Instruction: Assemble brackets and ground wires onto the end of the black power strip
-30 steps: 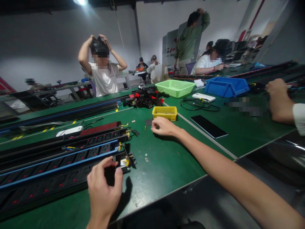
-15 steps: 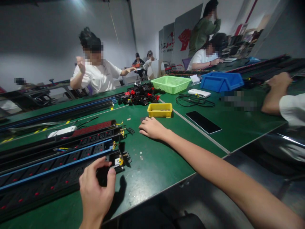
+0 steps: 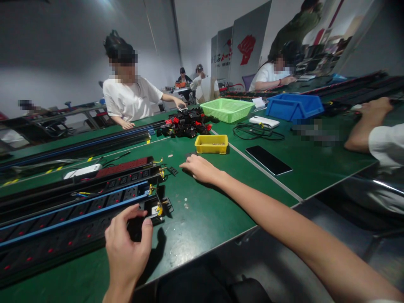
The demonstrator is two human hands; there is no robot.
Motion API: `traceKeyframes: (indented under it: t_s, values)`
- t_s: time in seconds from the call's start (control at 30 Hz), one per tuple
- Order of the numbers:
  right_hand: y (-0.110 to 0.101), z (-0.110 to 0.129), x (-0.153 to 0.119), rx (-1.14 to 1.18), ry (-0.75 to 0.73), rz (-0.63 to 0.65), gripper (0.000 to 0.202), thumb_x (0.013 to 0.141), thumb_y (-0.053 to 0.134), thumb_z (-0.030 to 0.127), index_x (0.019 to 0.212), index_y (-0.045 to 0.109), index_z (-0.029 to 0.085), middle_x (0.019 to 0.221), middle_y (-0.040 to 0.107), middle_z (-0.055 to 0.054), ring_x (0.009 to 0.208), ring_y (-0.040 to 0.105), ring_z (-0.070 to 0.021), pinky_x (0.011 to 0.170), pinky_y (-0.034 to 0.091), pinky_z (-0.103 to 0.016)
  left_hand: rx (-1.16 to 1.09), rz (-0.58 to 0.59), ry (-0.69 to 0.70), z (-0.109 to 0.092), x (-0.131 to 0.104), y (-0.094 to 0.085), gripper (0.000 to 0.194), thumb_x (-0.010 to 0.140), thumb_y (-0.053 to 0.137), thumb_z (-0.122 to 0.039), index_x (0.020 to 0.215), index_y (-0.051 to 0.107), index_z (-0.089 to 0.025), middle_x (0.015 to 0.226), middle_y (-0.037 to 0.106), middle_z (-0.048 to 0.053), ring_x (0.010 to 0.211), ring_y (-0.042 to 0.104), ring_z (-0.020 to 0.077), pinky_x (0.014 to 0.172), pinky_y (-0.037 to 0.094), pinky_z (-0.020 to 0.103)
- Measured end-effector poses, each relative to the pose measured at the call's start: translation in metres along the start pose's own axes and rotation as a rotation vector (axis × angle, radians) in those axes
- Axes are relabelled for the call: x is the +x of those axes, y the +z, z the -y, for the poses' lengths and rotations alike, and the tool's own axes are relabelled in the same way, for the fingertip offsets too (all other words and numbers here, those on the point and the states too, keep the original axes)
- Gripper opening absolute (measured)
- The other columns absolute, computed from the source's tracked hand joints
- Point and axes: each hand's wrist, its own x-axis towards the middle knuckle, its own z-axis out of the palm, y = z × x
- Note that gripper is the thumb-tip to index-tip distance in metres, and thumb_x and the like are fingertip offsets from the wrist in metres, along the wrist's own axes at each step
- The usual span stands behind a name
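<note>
My left hand (image 3: pixel 129 242) is raised at the right end of the nearest black socket strip (image 3: pixel 59 248), thumb and fingers apart with a gap between them. My right hand (image 3: pixel 200 168) rests low on the green table (image 3: pixel 202 219), just in front of a yellow bin (image 3: pixel 211 145) with small parts in it. One finger points left; a dark thing lies by its fingertips, too unclear to name. Left of that hand is a small black piece (image 3: pixel 172 171). Yellow-green wires (image 3: pixel 159 208) stick out of the strip's end.
A pile of black and red parts (image 3: pixel 186 123) lies beyond the yellow bin, beside a green basket (image 3: pixel 227 110) and a blue bin (image 3: pixel 293 107). A phone (image 3: pixel 268 160) and coiled cable (image 3: pixel 259 131) lie right. People sit across and at right.
My right hand's finger now stretches further left; my left hand has barely moved. The person across has lowered one hand to the table and reaches to the parts pile with the other.
</note>
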Motion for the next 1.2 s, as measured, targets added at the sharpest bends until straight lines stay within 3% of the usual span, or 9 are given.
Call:
traceKeyframes:
  t_s: [0.2,0.37,0.87,1.2]
  values:
    - [-0.014,-0.035,-0.003,0.284,0.151,-0.19,0.018,0.099,0.059,0.014,0.108,0.074,0.014,0.106,0.074,-0.012,0.095,0.064,-0.0208,0.086,0.044,-0.031,-0.008,0.019,-0.018,-0.002,0.0,-0.001,0.033,0.092,0.06,-0.037,0.122,0.058,-0.022,0.095,0.075,0.006,0.096,0.068,0.0295,0.09,0.046,0.043]
    - [-0.02,-0.05,-0.009,0.252,0.198,-0.154,0.012,0.095,0.067,0.02,0.1,0.076,0.015,0.1,0.077,-0.011,0.089,0.067,-0.0215,0.08,0.044,-0.03,0.001,0.019,-0.016,-0.002,0.0,0.0,0.033,0.093,0.06,-0.036,0.122,0.058,-0.021,0.096,0.075,0.007,0.096,0.067,0.0294,0.091,0.046,0.044]
    - [-0.009,-0.04,-0.008,0.15,0.211,-0.09,0.012,0.093,0.069,0.023,0.101,0.077,0.018,0.099,0.075,-0.009,0.091,0.065,-0.0211,0.076,0.041,-0.029,0.0,0.017,-0.042,-0.005,0.0,-0.001,0.033,0.092,0.06,-0.037,0.121,0.058,-0.021,0.096,0.075,0.007,0.096,0.068,0.0291,0.092,0.047,0.044]
    - [-0.013,-0.035,-0.009,0.153,0.227,-0.017,0.016,0.095,0.067,0.023,0.106,0.076,0.019,0.101,0.077,-0.009,0.092,0.069,-0.0206,0.076,0.043,-0.028,-0.003,0.022,-0.054,-0.006,-0.001,-0.001,0.033,0.092,0.061,-0.036,0.122,0.058,-0.022,0.097,0.075,0.007,0.099,0.069,0.0296,0.093,0.047,0.044]
